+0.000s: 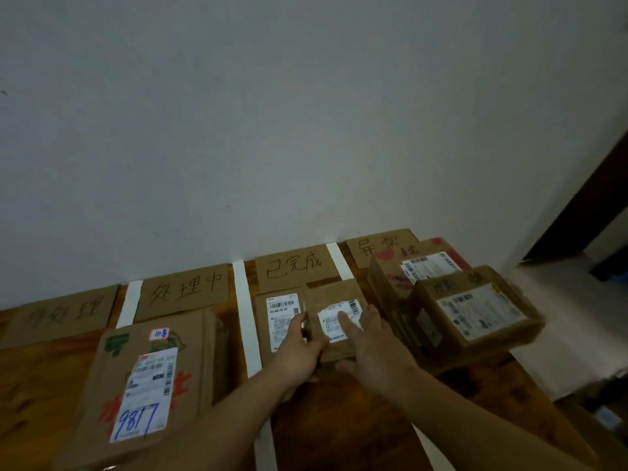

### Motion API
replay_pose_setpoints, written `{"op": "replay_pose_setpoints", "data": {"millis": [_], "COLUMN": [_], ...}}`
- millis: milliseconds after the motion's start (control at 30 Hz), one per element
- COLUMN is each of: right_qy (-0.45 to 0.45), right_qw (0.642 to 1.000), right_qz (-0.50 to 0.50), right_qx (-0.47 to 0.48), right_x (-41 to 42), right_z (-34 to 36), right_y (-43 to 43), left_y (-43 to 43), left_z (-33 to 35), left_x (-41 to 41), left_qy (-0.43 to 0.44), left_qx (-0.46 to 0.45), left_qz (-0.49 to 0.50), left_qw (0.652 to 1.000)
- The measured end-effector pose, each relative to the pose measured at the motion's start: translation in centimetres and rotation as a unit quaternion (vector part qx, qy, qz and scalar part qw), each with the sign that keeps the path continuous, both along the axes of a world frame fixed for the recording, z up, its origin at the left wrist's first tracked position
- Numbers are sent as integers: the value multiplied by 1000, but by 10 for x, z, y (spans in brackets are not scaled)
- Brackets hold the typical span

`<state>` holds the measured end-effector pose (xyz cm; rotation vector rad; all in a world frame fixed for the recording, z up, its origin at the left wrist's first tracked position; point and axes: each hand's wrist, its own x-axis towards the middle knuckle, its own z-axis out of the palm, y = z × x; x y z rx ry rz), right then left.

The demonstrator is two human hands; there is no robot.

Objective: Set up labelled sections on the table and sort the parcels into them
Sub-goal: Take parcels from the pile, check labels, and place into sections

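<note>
A wooden table (339,419) is split by white tape strips (244,311) into sections, each headed by a handwritten cardboard sign (294,268). In the third section a small brown parcel (334,297) lies beside a flat parcel (277,311) with a white label. My left hand (300,348) holds the small parcel's left edge. My right hand (370,348) grips its right side, thumb lying on its label. A large parcel (142,385) marked 9817 lies in the second section. Two parcels (475,311) are stacked in the rightmost section.
A white wall (272,130) stands right behind the signs. The table's right edge drops off past the stacked parcels, beside a pale floor (560,317) and a dark doorway (598,198). The leftmost section holds only its sign (64,312).
</note>
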<state>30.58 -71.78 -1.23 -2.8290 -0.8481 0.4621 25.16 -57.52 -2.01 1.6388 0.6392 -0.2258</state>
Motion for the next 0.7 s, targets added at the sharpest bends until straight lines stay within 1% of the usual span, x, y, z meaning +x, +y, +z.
{"op": "replay_pose_setpoints", "data": {"millis": [67, 133, 167, 233, 267, 333, 367, 400, 433, 467, 533, 700], "right_qy": [4, 0, -2, -10, -12, -11, -12, -11, -11, -8, -1, 15], "right_qw": [1000, 1000, 1000, 1000, 1000, 1000, 1000, 999, 999, 999, 999, 999], "right_qz": [17, 24, 24, 21, 19, 17, 17, 19, 20, 19, 22, 36], "right_qx": [8, 7, 6, -1, -7, -16, -21, -28, -34, -38, -44, -25], "right_x": [19, 26, 33, 43, 49, 57, 61, 65, 69, 72, 78, 81], "right_z": [-12, -17, -22, -31, -34, -41, -44, -48, -52, -57, -65, -75], "right_y": [-6, -9, -10, -10, -8, -5, -3, -2, -1, -1, -1, 2], "left_y": [-4, 3, 8, 24, 33, 48, 52, 54, 55, 55, 57, 61], "left_z": [-5, -5, -9, -24, -34, -56, -65, -74, -81, -87, -92, -91], "left_x": [17, 22, 28, 34, 35, 28, 22, 17, 13, 10, 7, 7], "left_qy": [8, 2, 3, 19, 42, 108, 138, 160, 170, 174, 170, 166], "left_qx": [-9, -10, 16, 128, 209, 360, 399, 419, 433, 442, 450, 442], "left_qz": [-1, -26, -46, -99, -139, -247, -288, -315, -329, -332, -327, -311], "left_qw": [1000, 1000, 999, 987, 967, 893, 859, 836, 822, 815, 814, 825]}}
